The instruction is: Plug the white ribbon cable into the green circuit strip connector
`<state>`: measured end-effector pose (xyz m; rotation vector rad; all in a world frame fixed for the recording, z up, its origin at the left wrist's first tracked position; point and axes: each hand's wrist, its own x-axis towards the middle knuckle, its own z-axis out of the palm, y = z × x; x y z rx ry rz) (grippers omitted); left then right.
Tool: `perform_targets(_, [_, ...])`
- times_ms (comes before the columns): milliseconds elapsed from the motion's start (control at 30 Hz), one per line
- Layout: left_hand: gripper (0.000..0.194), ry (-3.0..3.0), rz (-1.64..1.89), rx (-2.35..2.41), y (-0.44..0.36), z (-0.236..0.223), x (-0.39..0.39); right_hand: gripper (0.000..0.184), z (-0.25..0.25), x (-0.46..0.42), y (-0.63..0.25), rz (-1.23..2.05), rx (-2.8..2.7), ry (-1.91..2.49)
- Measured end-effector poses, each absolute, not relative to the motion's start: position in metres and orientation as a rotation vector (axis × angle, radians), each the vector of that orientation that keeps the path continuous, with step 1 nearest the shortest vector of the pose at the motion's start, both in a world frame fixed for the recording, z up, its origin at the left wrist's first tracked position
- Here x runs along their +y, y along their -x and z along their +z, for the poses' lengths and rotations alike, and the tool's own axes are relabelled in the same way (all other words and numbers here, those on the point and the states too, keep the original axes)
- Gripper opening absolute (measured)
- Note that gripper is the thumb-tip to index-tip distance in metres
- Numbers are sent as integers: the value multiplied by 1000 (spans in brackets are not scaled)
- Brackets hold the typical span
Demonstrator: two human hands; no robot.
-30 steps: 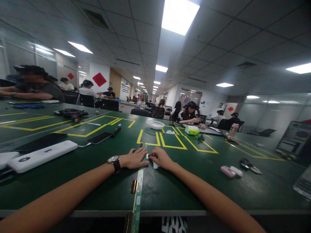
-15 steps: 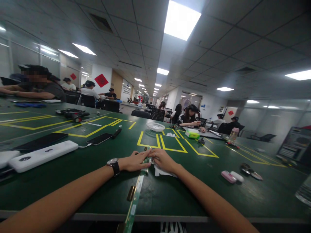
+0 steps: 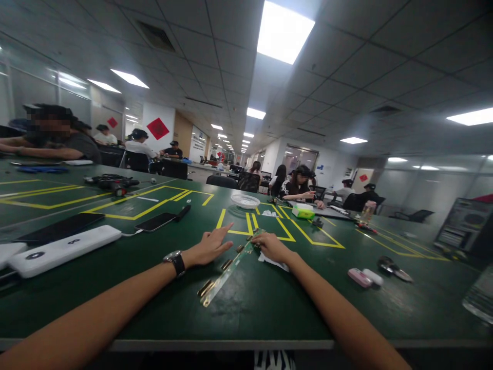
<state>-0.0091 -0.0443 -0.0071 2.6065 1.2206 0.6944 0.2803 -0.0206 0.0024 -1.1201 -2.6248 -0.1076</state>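
Note:
A long, narrow green circuit board strip (image 3: pixel 223 280) lies slantwise on the green table (image 3: pixel 277 313), with several brown-gold flexible tabs along its left edge. My right hand (image 3: pixel 272 247) has its fingers closed around the far end of the strip, hiding part of that end. Beneath the same hand's wrist side rests a crumpled white piece of paper or tissue (image 3: pixel 275 263). To the left of the strip, my left hand (image 3: pixel 210 246) is apart from it, fingers stretched and spread, holding nothing. A watch (image 3: pixel 176 262) is on that wrist.
White power bank (image 3: pixel 69 249), cabled phone (image 3: pixel 156 221) and tangled black tools (image 3: pixel 115 182) lie left. Ahead is a white basket (image 3: pixel 245 201). A green-yellow packet (image 3: pixel 303 211), pink case (image 3: pixel 360 277) and computer case (image 3: pixel 466 226) stand right. Co-workers sit around.
The strip has slid away from me, its near end now fully on the table, and turned to point further right. My left hand has come off it; my right hand has shifted right with it.

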Motion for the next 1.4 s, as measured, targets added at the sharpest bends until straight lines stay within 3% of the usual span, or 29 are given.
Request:
perform_targets(133, [62,-2625,635,1168,8,-4,-51,42,3,-5,-342,-229,-2333,1863])
perform_targets(367, [64,-2707,493,1054,3,-2,-59,44,-5,-2,-403,-298,-1941,2318])
perform_targets(700, [60,-2746,421,1027,2,-2,-61,45,-7,3,-403,-210,-1908,2390])
perform_targets(1400, [59,-2746,356,1008,3,-4,-58,70,-20,13,-407,-1,-1912,2449])
